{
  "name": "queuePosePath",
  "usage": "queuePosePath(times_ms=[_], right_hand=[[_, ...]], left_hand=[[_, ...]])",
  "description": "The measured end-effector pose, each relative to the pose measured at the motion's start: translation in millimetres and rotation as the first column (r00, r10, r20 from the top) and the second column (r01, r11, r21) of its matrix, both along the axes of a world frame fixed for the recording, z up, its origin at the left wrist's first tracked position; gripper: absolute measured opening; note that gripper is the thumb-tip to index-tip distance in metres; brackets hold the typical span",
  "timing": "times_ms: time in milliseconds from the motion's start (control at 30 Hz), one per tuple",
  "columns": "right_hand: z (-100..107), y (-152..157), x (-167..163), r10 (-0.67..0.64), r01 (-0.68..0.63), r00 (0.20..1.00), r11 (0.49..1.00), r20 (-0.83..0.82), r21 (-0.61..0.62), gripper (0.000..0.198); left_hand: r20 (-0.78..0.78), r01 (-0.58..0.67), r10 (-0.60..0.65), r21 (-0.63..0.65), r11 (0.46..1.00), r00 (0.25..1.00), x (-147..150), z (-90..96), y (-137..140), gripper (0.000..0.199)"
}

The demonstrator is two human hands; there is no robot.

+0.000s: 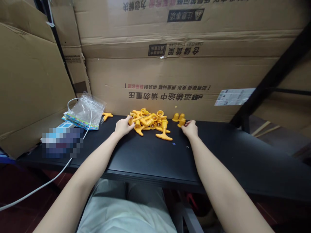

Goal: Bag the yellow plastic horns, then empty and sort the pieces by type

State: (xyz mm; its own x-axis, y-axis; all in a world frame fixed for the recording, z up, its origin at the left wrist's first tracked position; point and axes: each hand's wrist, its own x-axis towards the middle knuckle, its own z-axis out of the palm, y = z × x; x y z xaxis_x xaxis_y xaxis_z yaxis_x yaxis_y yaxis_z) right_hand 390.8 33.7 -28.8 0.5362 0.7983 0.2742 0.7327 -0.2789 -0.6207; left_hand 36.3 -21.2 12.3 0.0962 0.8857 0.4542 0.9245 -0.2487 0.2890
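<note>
By the right hand [190,129], a yellow, flanged plastic cup [181,122] is pinched, seemingly being placed; release is called for; the left hand's [123,126] fingers are curled, hold unclear.

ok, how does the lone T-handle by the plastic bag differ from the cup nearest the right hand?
Shape: the T-handle has a crossbar and thin shank; the cup is short, with a flared rim.
Pose: the T-handle lies down; the cup stands wide end down.
Place: the T-handle is alone; the cup is with two more cups.
Both are yellow.
</note>
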Motion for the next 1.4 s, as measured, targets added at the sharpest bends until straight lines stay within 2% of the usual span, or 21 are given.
queuePosePath(times_ms=[167, 333, 600, 933, 1100, 1300, 1400], right_hand=[[-4.4, 6.4, 1.8, 0.051, -0.034, 0.990, 0.992, 0.130, -0.125, 0.013], [-6.0, 7.9, -3.9, 0.144, -0.096, 0.963, 0.974, 0.229, -0.207, 0.027], [-3.3, 4.7, -10.1, 0.262, -0.176, 0.934, 0.929, 0.244, -0.324, 0.044], [-9.3, 9.3, -16.8, 0.365, -0.260, 0.876, 0.908, 0.316, -0.328, 0.045], [-8.3, 9.9, -23.2, 0.402, -0.279, 0.863, 0.885, 0.306, -0.374, 0.050], [-1.9, 12.2, -35.7, 0.430, -0.275, 0.792, 0.885, 0.433, -0.376, 0.048], [-2.7, 15.0, -38.8, 0.440, -0.290, 0.808, 0.876, 0.392, -0.385, 0.050]], left_hand=[[0.014, -0.008, 0.008, -0.014, 1.000, 1.000, 0.4, 0.5, -0.1, 0.033], [0.030, -0.014, 0.015, -0.019, 1.000, 0.999, 0.4, 1.6, -0.1, 0.032], [0.088, -0.041, 0.043, -0.022, 0.999, 0.995, -1.8, -0.8, 4.9, 0.032], [0.155, -0.105, 0.108, -0.032, 0.994, 0.982, -6.6, -3.5, 13.5, 0.029], [0.185, -0.090, 0.093, -0.025, 0.996, 0.978, -10.3, -6.2, 15.7, 0.028], [0.226, -0.102, 0.098, 0.005, 0.995, 0.969, -16.2, -7.2, 15.7, 0.032], [0.291, -0.103, 0.093, 0.020, 0.994, 0.952, -20.3, -7.8, 18.7, 0.034]])
